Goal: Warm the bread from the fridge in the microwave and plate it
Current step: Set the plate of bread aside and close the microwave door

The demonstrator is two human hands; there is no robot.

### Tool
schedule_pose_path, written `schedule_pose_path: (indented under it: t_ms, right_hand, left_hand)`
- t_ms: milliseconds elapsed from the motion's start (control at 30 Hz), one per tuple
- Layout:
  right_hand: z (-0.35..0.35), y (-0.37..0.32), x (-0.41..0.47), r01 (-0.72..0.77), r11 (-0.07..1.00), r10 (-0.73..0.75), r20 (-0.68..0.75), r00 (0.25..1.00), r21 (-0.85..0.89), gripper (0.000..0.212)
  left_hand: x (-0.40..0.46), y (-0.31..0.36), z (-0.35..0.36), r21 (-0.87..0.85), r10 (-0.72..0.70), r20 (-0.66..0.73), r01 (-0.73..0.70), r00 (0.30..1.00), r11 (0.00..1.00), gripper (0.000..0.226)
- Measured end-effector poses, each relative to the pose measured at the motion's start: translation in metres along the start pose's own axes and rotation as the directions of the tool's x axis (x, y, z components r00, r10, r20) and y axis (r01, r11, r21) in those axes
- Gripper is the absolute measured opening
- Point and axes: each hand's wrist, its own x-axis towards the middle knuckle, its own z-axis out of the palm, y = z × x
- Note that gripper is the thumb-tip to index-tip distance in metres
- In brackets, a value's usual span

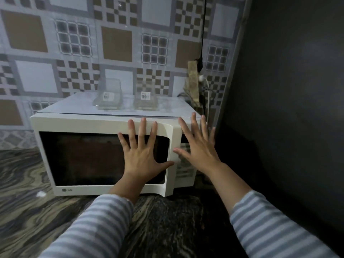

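Observation:
A white microwave [80, 123] stands on the marbled counter with its dark-windowed door shut or nearly shut. My left hand [143, 155] lies flat against the right part of the door, fingers spread, holding nothing. My right hand [197, 144] hovers open in front of the control panel [184, 170] at the microwave's right end, its thumb near the door's edge. No bread or plate shows in view; the dark window hides whatever is inside.
Two clear glass containers [108, 96] [146, 98] with barcode stickers sit on the microwave's top. A dark panel [288, 90] rises close on the right. Cables and a plug [200, 67] hang at the tiled wall behind. The marbled counter [28, 202] runs along the front.

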Motion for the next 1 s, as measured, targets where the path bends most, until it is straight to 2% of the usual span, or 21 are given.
schedule_pose_path:
  t_ms: [167,300,433,667,800,1000]
  right_hand:
    - [0.017,0.011,0.001,0.158,0.984,-0.167,-0.128,0.978,-0.079,0.084]
    - [0.028,0.017,0.004,0.241,0.962,-0.260,-0.159,0.952,-0.129,0.088]
    - [0.032,0.023,0.010,0.303,0.939,-0.331,-0.183,0.926,-0.164,0.097]
    - [0.035,0.020,0.011,0.246,0.948,-0.277,-0.143,0.950,-0.201,0.108]
    - [0.040,0.017,0.014,0.199,0.948,-0.243,-0.163,0.956,-0.247,0.113]
    - [0.049,0.018,0.016,0.208,0.936,-0.277,-0.232,0.932,-0.282,0.115]
  left_hand:
    - [-0.022,0.011,0.015,-0.078,-0.089,-0.020,0.087,0.996,0.993,0.113]
    - [-0.064,0.027,0.045,-0.153,-0.151,0.075,0.161,0.986,0.975,0.099]
    - [-0.075,0.030,0.062,-0.127,-0.207,0.126,0.223,0.970,0.966,0.106]
    - [-0.070,0.030,0.071,-0.068,-0.227,0.136,0.238,0.964,0.969,0.111]
    - [-0.065,0.031,0.076,-0.038,-0.246,0.137,0.253,0.960,0.967,0.110]
    - [-0.060,0.031,0.082,0.009,-0.252,0.151,0.254,0.956,0.967,0.110]
